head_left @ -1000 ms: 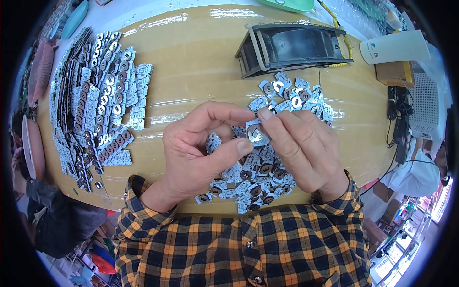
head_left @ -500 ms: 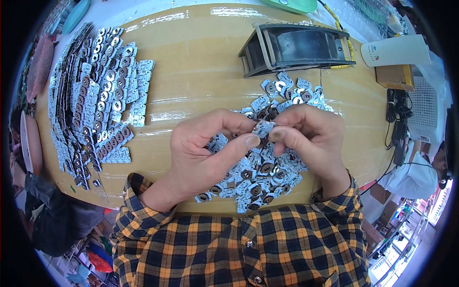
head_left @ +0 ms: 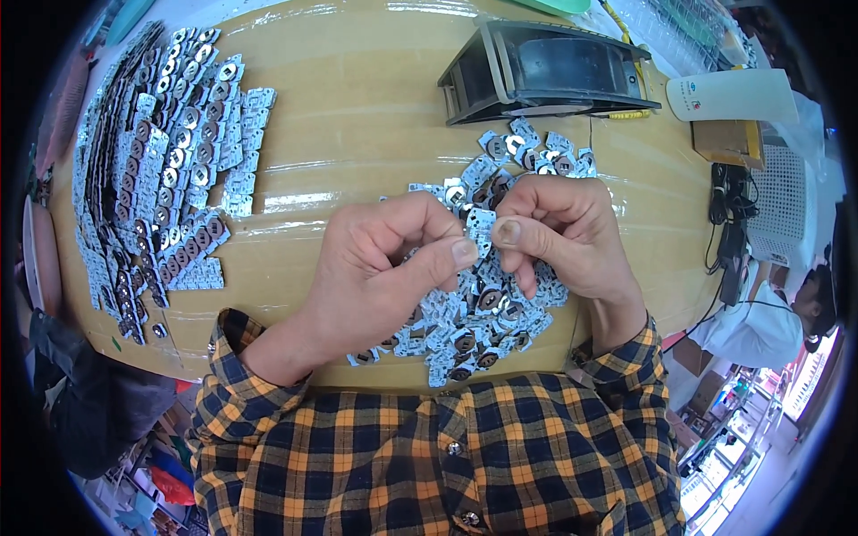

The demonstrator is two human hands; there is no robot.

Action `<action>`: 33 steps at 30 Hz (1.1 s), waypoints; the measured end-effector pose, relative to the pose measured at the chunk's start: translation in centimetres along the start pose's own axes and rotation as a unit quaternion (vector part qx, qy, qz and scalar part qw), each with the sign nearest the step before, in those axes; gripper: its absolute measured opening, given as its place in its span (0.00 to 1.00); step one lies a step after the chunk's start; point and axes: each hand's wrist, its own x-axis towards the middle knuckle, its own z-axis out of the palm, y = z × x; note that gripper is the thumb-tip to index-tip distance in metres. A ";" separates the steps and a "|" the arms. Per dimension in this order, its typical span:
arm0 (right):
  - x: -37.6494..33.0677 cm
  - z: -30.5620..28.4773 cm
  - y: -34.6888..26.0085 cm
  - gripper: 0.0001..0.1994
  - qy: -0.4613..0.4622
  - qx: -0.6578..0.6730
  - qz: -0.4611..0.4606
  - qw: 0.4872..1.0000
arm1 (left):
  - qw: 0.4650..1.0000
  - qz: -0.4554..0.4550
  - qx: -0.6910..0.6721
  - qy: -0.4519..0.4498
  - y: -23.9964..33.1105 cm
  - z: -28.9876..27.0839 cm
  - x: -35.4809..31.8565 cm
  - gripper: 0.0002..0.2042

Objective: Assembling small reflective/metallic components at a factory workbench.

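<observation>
While a wide tan table (head_left: 375,116) is spreading across most of the view, its far edge is bearing a black open-topped tray (head_left: 545,71) and its left side is carrying long rows of small blue-white plates with round dark centres (head_left: 152,170), lying overlapped in strips. Nearer the person, a loose heap of the same small plates (head_left: 474,313) is sitting on the table between and under the two hands, reaching up toward the black tray. A checked yellow-and-navy shirt (head_left: 438,456) is filling the lower edge, its cuffs ending at both wrists. The left hand (head_left: 375,277) is resting over the left part of the heap, its fingers curled inward and its thumb (head_left: 447,255) pressing forward toward the other hand. The right hand (head_left: 563,237) is sitting just beside it, fingers folded tightly, thumb (head_left: 518,234) pointing left. Between the two thumbs and forefingers, one small plate (head_left: 481,223) is being pinched from both sides, held upright just above the heap at the middle of the table. Both hands are closing narrowly, with only that single piece showing in the gap between the fingertips.
</observation>
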 end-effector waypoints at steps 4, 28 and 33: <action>0.1 0.5 0.0 0.09 0.001 0.011 0.008 1.000 | 1.000 0.000 0.010 -0.003 0.1 -0.3 0.0 0.08; 0.5 1.1 0.0 0.09 0.099 0.028 0.000 0.995 | 0.957 0.192 0.190 0.103 -0.8 -0.5 0.5 0.08; 0.1 1.2 -0.4 0.09 0.128 0.002 -0.017 0.992 | 0.957 0.181 0.199 0.107 -0.5 -0.1 0.1 0.06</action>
